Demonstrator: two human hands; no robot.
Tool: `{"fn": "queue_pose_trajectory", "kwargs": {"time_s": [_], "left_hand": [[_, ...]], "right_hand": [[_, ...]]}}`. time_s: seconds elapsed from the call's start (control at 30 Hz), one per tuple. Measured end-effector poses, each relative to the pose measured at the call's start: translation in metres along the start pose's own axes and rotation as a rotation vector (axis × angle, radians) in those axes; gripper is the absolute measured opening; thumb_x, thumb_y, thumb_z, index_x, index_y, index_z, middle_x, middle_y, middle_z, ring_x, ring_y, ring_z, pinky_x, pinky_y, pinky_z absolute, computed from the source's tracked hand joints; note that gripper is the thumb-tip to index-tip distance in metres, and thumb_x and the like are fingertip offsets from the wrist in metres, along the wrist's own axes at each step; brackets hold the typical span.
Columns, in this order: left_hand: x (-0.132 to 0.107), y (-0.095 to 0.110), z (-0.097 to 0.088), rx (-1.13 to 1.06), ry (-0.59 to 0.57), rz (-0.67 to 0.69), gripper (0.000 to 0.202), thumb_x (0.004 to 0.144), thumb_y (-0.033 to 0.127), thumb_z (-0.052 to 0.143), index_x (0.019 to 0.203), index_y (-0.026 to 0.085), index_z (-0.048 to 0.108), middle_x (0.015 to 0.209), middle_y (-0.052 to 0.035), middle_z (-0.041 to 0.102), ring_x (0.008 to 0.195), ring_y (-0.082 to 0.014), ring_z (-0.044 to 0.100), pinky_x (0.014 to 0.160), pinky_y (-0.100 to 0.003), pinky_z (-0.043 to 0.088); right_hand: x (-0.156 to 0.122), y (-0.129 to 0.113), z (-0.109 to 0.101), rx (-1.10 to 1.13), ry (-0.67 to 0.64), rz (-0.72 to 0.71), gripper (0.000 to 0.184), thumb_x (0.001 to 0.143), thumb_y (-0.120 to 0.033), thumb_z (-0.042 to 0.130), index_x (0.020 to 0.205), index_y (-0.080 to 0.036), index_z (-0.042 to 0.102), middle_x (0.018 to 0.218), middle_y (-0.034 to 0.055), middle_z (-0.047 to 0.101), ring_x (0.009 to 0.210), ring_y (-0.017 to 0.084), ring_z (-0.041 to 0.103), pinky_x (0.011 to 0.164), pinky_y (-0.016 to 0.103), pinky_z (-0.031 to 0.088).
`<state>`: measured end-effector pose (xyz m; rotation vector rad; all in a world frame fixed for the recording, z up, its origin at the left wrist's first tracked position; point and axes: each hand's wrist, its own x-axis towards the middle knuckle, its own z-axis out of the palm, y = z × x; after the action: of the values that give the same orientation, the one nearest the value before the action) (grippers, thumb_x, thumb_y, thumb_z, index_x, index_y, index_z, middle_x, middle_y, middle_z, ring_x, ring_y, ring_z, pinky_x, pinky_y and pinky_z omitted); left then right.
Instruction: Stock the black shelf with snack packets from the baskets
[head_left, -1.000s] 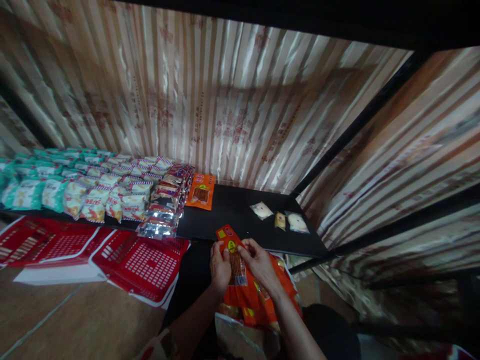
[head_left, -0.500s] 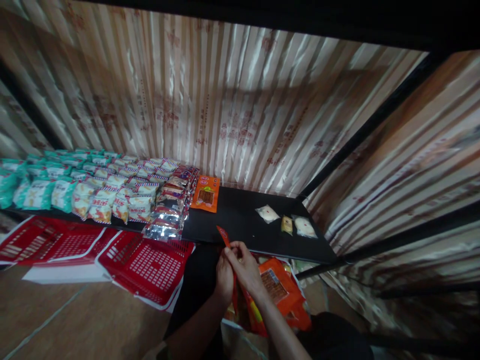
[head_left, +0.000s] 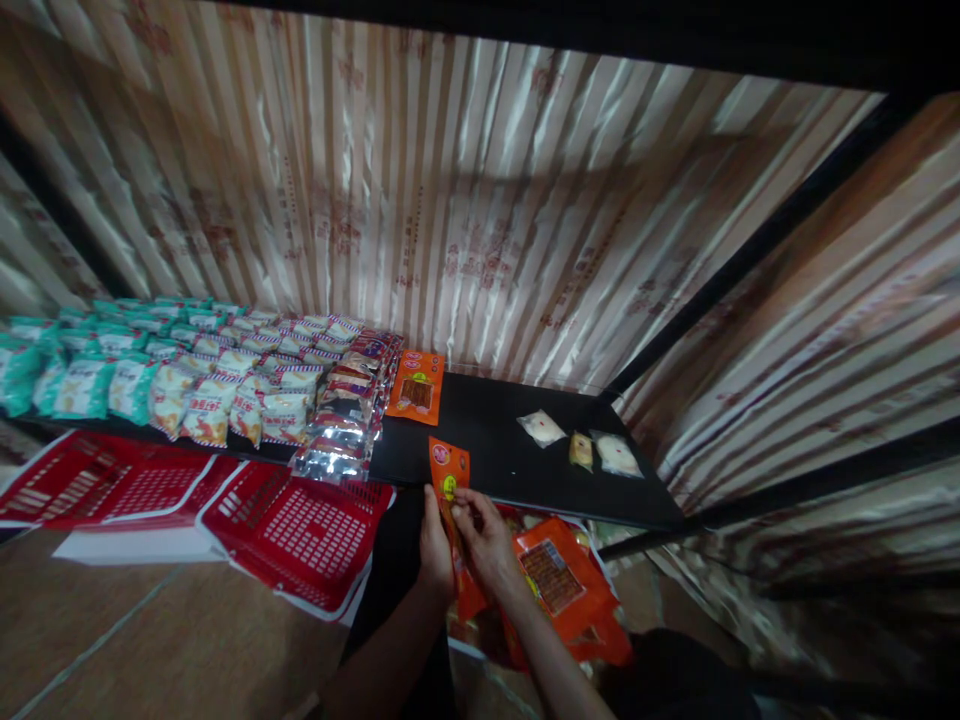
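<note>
An orange snack packet [head_left: 448, 463] is held upright in front of the black shelf [head_left: 487, 420]. My left hand [head_left: 435, 548] grips its left edge, and my right hand [head_left: 484, 540] pinches it from the right, over its front. Below my right forearm, more orange snack packets [head_left: 570, 575] lie in a container near the floor, whose shape is mostly hidden. Another orange packet [head_left: 416, 388] rests flat on the shelf beside a row of shiny silver-and-red packets [head_left: 339, 425].
White-and-red packets [head_left: 206, 410] and green packets [head_left: 81, 385] line the shelf's left. Three small wrapped items [head_left: 541, 428] lie on its right. Red baskets [head_left: 307, 530] stand below. Dark posts [head_left: 750, 245] and a pleated curtain [head_left: 480, 200] enclose the back and right.
The orange packet in my hands has turned from edge-on to show its printed front. My left hand has shifted slightly left and the fingers of both hands have moved apart.
</note>
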<state>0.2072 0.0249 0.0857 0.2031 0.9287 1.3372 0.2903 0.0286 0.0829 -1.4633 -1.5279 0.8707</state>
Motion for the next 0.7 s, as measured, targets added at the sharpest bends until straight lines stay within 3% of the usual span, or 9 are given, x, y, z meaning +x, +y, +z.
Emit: {"fn": "queue_pose_trajectory", "kwargs": {"time_s": [0.17,0.27,0.37,0.43,0.57,0.7], "left_hand": [[-0.009,0.018,0.008,-0.127,-0.119,-0.049,0.069,0.072,0.072,0.047,0.097,0.01,0.063,0.09,-0.0124,0.068,0.095,-0.0264,0.064,0.081,-0.035,0.052],[-0.007,0.023,0.008,-0.136,-0.093,-0.045,0.057,0.068,0.063,0.058,0.092,0.012,0.063,0.088,-0.0107,0.068,0.091,-0.0257,0.065,0.078,-0.034,0.053],[0.0,0.024,0.003,-0.145,-0.034,-0.023,0.048,0.062,0.053,0.069,0.088,0.013,0.062,0.084,-0.0086,0.068,0.086,-0.0247,0.066,0.076,-0.032,0.053],[0.006,0.025,-0.001,-0.153,-0.026,-0.026,0.045,0.062,0.05,0.07,0.087,0.013,0.061,0.082,-0.0082,0.068,0.084,-0.0245,0.067,0.074,-0.032,0.053],[0.016,0.034,-0.005,-0.109,-0.01,-0.116,0.039,0.071,0.05,0.06,0.084,0.013,0.061,0.078,-0.0093,0.068,0.081,-0.0244,0.068,0.071,-0.033,0.054],[0.027,0.044,-0.008,-0.057,0.066,-0.143,0.038,0.076,0.05,0.053,0.081,0.013,0.061,0.071,-0.0093,0.068,0.075,-0.024,0.068,0.068,-0.034,0.055]], "right_hand": [[0.007,0.004,0.002,-0.115,0.149,0.007,0.044,0.069,-0.04,0.065,0.107,-0.018,0.061,0.108,0.0107,0.06,0.105,0.026,0.054,0.094,0.041,0.042],[0.011,0.008,0.005,-0.12,0.171,0.096,0.063,0.063,-0.046,0.069,0.119,-0.019,0.055,0.116,0.0117,0.058,0.109,0.028,0.054,0.093,0.041,0.042],[0.014,0.012,0.008,-0.086,0.119,0.242,0.075,0.063,-0.051,0.069,0.128,-0.02,0.047,0.111,0.011,0.063,0.101,0.028,0.06,0.086,0.04,0.046],[0.016,0.013,0.01,-0.082,0.077,0.308,0.074,0.063,-0.053,0.068,0.126,-0.019,0.048,0.102,0.0105,0.067,0.095,0.028,0.063,0.081,0.039,0.048],[0.021,0.013,0.013,-0.028,0.022,0.348,0.051,0.064,-0.054,0.067,0.103,-0.022,0.058,0.087,0.0072,0.071,0.082,0.026,0.067,0.069,0.035,0.05],[0.028,0.013,0.017,0.054,-0.003,0.388,0.04,0.064,-0.051,0.067,0.09,-0.022,0.057,0.071,0.0037,0.069,0.065,0.022,0.067,0.057,0.032,0.05]]}}
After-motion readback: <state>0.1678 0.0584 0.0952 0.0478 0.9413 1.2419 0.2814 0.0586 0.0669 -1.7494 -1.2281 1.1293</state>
